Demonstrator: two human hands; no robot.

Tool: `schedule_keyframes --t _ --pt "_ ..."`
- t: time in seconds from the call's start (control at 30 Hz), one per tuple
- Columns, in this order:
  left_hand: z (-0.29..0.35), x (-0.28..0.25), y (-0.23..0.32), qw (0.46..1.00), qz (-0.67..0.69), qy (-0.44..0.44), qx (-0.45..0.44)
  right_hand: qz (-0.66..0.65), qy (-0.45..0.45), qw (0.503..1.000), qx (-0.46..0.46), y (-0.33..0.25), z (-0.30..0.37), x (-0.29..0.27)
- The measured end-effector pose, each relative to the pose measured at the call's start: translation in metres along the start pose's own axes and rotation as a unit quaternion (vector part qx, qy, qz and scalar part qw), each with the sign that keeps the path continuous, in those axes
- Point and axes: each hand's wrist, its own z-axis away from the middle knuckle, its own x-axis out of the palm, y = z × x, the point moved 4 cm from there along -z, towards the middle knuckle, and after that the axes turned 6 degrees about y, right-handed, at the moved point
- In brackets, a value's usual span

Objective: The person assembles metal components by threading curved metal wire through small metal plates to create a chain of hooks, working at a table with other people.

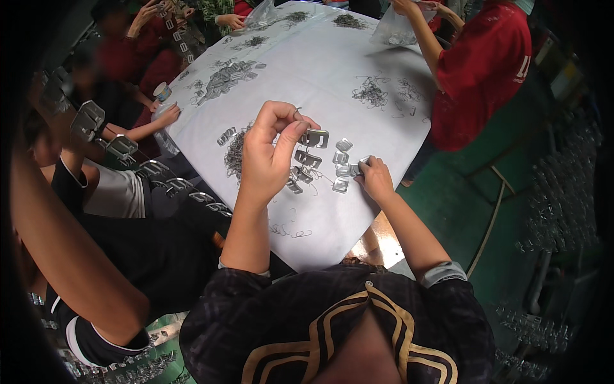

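Here, left grip (267, 146) clamps buckle string (309, 158) hanging below; closure of right grip (377, 177) unclear.

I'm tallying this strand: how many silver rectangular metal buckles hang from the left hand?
4 visible: the top silver rectangular metal buckle at the left hand, the second buckle below it, the third buckle lower, the fourth buckle lowest. More may be hidden.
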Motion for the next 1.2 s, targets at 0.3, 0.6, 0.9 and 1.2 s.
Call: schedule_keyframes --t 0.3,0.6,0.9,1.2 --pt "0.004 0.017 -0.006 0.993 0.092 -0.019 -0.076 -0.545 0.056 0.795 0.260 0.007 -0.050 -0.064" --pt "0.004 0.101 0.023 0.994 -0.030 -0.092 -0.043 -0.595 0.012 0.799 0.091 -0.020 -0.046 -0.226" --pt "0.022 0.169 0.051 0.982 -0.111 -0.152 -0.033 -0.481 -0.077 0.873 -0.024 -0.005 -0.010 -0.302" --pt "0.036 0.202 0.061 0.973 -0.152 -0.161 0.058 -0.327 -0.137 0.931 -0.094 -0.008 0.006 -0.341"
